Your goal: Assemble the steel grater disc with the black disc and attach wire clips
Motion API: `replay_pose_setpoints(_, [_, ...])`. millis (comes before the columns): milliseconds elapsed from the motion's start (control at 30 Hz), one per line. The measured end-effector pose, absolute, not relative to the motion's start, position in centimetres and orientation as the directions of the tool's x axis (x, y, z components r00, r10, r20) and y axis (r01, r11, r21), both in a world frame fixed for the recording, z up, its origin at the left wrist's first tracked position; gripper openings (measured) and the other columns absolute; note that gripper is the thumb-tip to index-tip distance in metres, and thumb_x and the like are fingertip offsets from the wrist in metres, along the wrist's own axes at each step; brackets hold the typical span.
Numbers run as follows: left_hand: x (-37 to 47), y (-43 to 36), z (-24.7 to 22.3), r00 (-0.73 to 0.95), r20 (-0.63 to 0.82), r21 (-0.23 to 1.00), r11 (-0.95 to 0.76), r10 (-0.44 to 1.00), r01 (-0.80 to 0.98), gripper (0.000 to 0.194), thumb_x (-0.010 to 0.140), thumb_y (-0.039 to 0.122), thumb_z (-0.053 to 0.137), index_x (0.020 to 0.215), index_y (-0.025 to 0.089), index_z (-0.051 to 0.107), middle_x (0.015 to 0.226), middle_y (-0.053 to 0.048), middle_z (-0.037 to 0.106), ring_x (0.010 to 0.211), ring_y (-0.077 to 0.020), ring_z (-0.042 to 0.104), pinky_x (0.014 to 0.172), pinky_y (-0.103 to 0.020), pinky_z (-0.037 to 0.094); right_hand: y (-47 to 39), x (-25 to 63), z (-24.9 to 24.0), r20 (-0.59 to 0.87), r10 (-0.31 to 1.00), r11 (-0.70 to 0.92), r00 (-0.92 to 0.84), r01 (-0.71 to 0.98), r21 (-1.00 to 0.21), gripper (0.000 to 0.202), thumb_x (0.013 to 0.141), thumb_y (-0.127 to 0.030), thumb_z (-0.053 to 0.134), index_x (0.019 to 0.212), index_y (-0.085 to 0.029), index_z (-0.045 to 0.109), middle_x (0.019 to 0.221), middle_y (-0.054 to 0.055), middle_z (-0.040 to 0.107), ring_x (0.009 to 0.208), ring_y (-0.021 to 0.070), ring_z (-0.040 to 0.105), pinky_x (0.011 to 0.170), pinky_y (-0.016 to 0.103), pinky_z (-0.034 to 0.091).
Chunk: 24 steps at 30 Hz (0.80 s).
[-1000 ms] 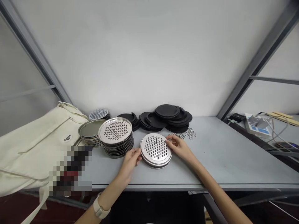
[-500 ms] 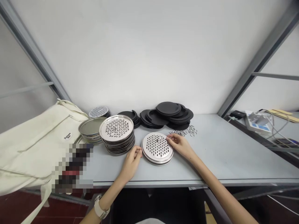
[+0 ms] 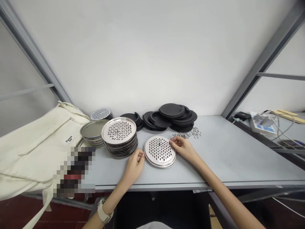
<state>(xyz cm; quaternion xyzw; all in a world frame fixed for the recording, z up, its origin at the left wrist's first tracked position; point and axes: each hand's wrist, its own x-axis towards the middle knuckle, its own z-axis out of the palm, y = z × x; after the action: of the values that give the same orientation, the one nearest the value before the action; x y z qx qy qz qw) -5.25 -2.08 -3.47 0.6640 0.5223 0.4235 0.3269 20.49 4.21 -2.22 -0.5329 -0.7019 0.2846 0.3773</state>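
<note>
A round metal grater plate [image 3: 160,151] with rows of slots lies on the grey table, on top of another rimmed metal disc that shows at its front edge. My right hand [image 3: 183,149] pinches the plate's upper right rim between thumb and fingers. My left hand [image 3: 135,163] rests beside the left rim, its fingers curled in and closed, with nothing visible in them. Just left of the plate rises a stack of grater plates [image 3: 120,131]. Behind that stands a stack of plain metal discs [image 3: 94,129].
Black round lids [image 3: 172,110] are piled against the wall, with a smaller black stack [image 3: 130,118] to their left. Small metal rings [image 3: 195,133] lie behind my right hand. A cream bag [image 3: 43,143] covers the left end. A box with cables [image 3: 263,124] sits far right.
The grater plate has shifted slightly, and less of the disc beneath shows at its front edge. Both hands stay almost in place.
</note>
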Motion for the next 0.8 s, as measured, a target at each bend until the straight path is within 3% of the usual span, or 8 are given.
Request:
replay_pose_setpoints(167, [-5.0,-2.3,-3.2,0.116,0.238,0.824,-0.264,0.964,0.501,0.015,0.09,0.025,0.041,0.081,0.018,0.05,0.075,-0.001,0.055,0.067,-0.0136,0.054,0.062,-0.023,0.042,4.4,20.7,-2.5,0.233,0.958,0.287,-0.167,0.555,-0.781,0.02,0.085,-0.035,0.05,0.081,-0.018,0.06,0.062,0.001,0.062,0.056,0.0165,0.058,0.055,0.027,0.046])
replay_pose_setpoints(367, [-4.7,-2.6,-3.0,0.129,0.264,0.778,-0.29,0.956,0.557,0.016,0.091,0.026,0.04,0.08,0.019,0.049,0.076,-0.002,0.053,0.068,-0.0142,0.054,0.061,-0.023,0.042,4.1,20.6,-2.3,0.296,0.938,0.344,-0.182,0.616,-0.709,0.022,0.089,-0.038,0.047,0.085,-0.02,0.058,0.06,0.0,0.058,0.055,0.0163,0.054,0.055,0.027,0.042])
replay_pose_setpoints(567, [-4.7,-2.6,-3.2,0.058,0.24,0.841,-0.237,0.969,0.486,0.008,0.088,0.026,0.044,0.087,0.019,0.048,0.076,0.0,0.054,0.066,-0.0132,0.057,0.06,-0.023,0.045,4.1,20.5,-2.2,0.348,0.912,0.401,-0.218,0.652,-0.643,0.019,0.09,-0.035,0.046,0.086,-0.02,0.057,0.062,-0.001,0.054,0.058,0.0166,0.052,0.056,0.028,0.04])
replay_pose_setpoints(733, [-4.5,-3.2,-2.7,0.027,0.284,0.817,-0.257,0.958,0.517,0.007,0.089,0.024,0.042,0.09,0.019,0.047,0.083,-0.002,0.054,0.068,-0.013,0.057,0.057,-0.022,0.047,2.9,20.1,-2.0,0.398,0.898,0.415,-0.19,0.669,-0.616,0.019,0.093,-0.032,0.041,0.092,-0.019,0.055,0.084,0.005,0.055,0.071,0.0183,0.055,0.068,0.032,0.045])
replay_pose_setpoints(800, [-4.4,-3.5,-2.4,0.074,0.345,0.754,-0.324,0.935,0.571,0.011,0.091,0.022,0.04,0.095,0.019,0.05,0.094,-0.006,0.055,0.078,-0.0146,0.059,0.066,-0.026,0.05,2.3,19.9,-2.2,0.44,0.883,0.425,-0.163,0.675,-0.603,0.019,0.094,-0.03,0.039,0.094,-0.02,0.054,0.09,0.007,0.054,0.078,0.0195,0.057,0.075,0.034,0.047])
